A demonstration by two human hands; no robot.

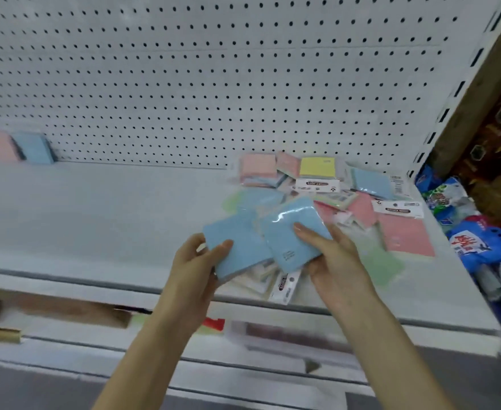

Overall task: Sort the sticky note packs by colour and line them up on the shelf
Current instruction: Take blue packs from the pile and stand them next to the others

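Only readable bit: "STICKY NOTE", upside down, on the white header card [317, 184] below the yellow pack [317, 166], far side of the pile. Red characters on the blue bag [480, 247], right: too blurry.

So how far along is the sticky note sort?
Early. Done: a pink pack and a standing blue pack by the pegboard, far left. In hand: left hand holds a second blue pack, right hand a third blue pack. Left: the mixed pile on the right of the shelf.
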